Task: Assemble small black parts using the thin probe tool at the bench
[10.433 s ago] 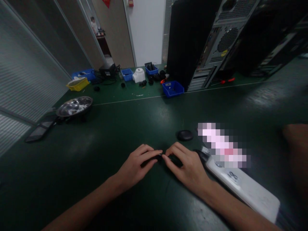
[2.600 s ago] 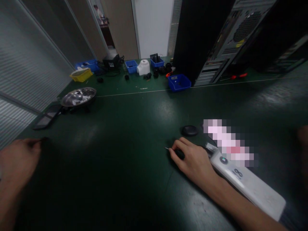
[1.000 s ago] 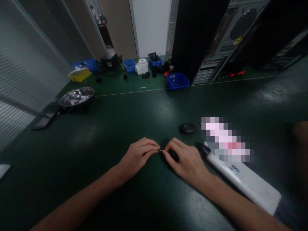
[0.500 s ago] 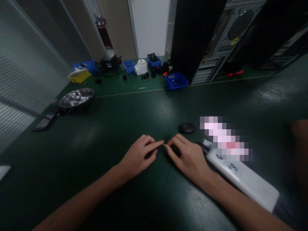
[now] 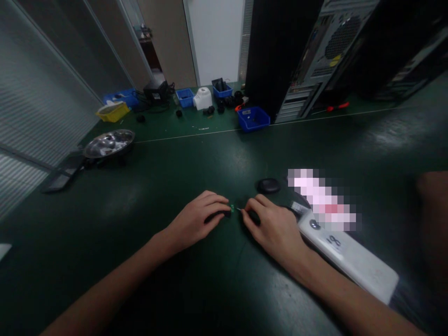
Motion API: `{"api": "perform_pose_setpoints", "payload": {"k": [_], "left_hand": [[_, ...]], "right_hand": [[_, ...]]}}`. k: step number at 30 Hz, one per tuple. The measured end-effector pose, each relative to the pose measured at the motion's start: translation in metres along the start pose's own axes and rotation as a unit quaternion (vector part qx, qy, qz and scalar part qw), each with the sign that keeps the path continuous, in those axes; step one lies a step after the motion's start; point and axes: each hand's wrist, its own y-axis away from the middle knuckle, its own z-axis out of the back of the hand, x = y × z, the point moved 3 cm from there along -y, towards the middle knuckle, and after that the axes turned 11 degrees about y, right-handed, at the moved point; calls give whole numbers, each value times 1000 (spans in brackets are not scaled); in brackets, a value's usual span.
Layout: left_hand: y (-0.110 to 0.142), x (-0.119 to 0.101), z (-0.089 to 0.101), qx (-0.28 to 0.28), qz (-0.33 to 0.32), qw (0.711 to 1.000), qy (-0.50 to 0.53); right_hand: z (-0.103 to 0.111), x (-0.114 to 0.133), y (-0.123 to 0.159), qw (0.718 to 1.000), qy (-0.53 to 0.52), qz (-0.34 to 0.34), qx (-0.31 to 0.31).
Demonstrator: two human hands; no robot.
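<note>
Taking the black, rounded, oval object on the dark green tabletop as the landmark, a dark, flat, rectangular panel lies well to its left, near the window side. Next, a shallow, round, shiny metal bowl with pale scraps in it sits to the left of the oval object and farther back, and a yellow plastic basket stands beyond that bowl. Left of the landmark and nearer the wearer, the left hand has its fingers pinching a small black piece, with a tiny green part at the piece's right end. Just right of the green part and apart from it is the tip of a thin, pale, metallic-looking tool; the right hand, nearer than the oval object, has its thumb and fingers pinched on this tool, whose rear is hidden. A dark blue plastic bin stands behind the landmark. To the landmark's right and nearer, a long white plastic case marked "18" lies at a slant.
</note>
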Motion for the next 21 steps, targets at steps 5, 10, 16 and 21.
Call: {"api": "perform_pose_setpoints", "payload": {"k": [5, 10, 16, 21], "left_hand": [[-19, -1, -2, 54, -45, 997, -14], [-20, 4, 1, 54, -60, 997, -22], [44, 52, 51, -71, 47, 996, -28], [152, 95, 124, -192, 222, 938, -187]], "right_hand": [[2, -3, -2, 999, 30, -30, -9], [0, -4, -3, 999, 23, -35, -2], [-1, -5, -1, 999, -28, -19, 15], [-2, -5, -2, 999, -43, -16, 6]]}}
